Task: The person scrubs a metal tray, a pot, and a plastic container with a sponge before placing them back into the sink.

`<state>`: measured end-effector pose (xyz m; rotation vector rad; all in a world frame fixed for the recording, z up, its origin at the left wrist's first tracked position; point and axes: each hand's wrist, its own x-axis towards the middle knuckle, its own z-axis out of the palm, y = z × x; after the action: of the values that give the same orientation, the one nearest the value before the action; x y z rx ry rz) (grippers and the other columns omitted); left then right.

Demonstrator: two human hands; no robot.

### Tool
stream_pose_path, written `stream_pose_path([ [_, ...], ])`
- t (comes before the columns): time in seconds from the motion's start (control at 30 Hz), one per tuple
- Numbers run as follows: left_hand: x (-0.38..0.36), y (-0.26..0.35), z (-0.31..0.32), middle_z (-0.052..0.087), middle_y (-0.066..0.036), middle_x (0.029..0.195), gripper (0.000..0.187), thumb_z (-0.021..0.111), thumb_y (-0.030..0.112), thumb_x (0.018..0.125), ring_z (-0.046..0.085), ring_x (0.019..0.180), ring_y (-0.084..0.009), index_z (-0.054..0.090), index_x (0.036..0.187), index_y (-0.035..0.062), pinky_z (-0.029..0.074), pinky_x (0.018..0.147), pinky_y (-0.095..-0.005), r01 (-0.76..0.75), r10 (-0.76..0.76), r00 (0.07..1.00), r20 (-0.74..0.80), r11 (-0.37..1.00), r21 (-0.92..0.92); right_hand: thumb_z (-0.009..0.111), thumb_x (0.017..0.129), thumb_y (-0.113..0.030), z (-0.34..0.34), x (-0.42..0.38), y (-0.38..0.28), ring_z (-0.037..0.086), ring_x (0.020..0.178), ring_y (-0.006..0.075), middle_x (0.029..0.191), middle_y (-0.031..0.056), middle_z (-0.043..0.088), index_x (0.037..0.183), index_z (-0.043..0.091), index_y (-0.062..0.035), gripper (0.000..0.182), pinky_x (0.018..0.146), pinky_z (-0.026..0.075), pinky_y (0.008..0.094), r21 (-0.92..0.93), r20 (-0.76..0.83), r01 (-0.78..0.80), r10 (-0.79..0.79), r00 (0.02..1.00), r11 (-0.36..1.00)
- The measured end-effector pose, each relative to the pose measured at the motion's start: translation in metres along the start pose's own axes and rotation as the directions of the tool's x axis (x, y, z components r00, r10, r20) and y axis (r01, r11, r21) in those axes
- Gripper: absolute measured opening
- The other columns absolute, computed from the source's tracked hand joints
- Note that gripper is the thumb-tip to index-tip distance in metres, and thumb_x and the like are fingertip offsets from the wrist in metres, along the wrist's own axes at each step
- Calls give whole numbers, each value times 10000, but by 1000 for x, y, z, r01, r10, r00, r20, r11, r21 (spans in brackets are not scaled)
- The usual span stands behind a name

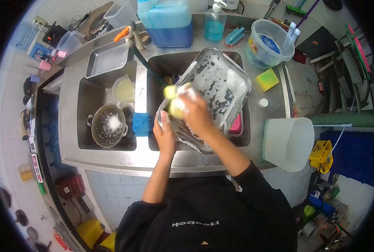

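Note:
A metal tray [227, 82] covered in white foam lies tilted over the right sink basin. My left hand [165, 134] grips the tray at its lower left edge, thumb on the rim. In my right hand [193, 111] is a yellow sponge [176, 107], foamy and blurred, pressed near the tray's left side. A pink container [236, 126] shows partly under the tray's right side. On the divider left of my left hand lies a blue cloth [141, 124].
The left basin holds a soapy pot [107, 126] and a plastic jug [124, 90]. Behind stand a blue jug [166, 25], a soap bottle [215, 23] and a hose tap. To the right are a bucket [264, 52], a yellow-green sponge [267, 80] and a white container [287, 143].

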<state>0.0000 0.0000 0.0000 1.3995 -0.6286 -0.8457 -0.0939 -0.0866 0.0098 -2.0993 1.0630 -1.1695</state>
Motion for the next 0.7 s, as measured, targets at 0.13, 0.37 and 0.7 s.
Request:
stream_pose_path([
  [0.13, 15, 3, 1, 577, -102, 968, 369, 413, 277, 951, 507, 877, -133, 511, 1090, -51, 404, 802, -264, -74, 80, 996, -31, 987, 144, 555, 625, 106, -8, 23, -10, 552, 916, 368, 990, 239, 553, 989, 604, 32, 375, 835, 438, 401, 47, 46, -229, 227, 973, 972],
  [0.37, -7, 8, 2, 574, -88, 955, 340, 399, 256, 956, 516, 853, -119, 495, 1111, -31, 423, 757, -253, 50, -47, 998, -34, 993, 103, 589, 662, 56, -15, -3, -20, 544, 945, 374, 998, 235, 545, 952, 604, 42, 291, 829, 466, 389, 72, 90, -54, 48, 995, 996],
  [0.7, 3, 27, -1, 535, -70, 947, 403, 415, 335, 944, 470, 863, -126, 510, 1072, -34, 380, 784, -259, -135, 126, 990, 57, 970, 202, 637, 664, 49, -26, 9, -6, 538, 959, 321, 1063, 209, 520, 972, 596, 48, 311, 829, 468, 363, -122, 74, -64, 73, 995, 991],
])
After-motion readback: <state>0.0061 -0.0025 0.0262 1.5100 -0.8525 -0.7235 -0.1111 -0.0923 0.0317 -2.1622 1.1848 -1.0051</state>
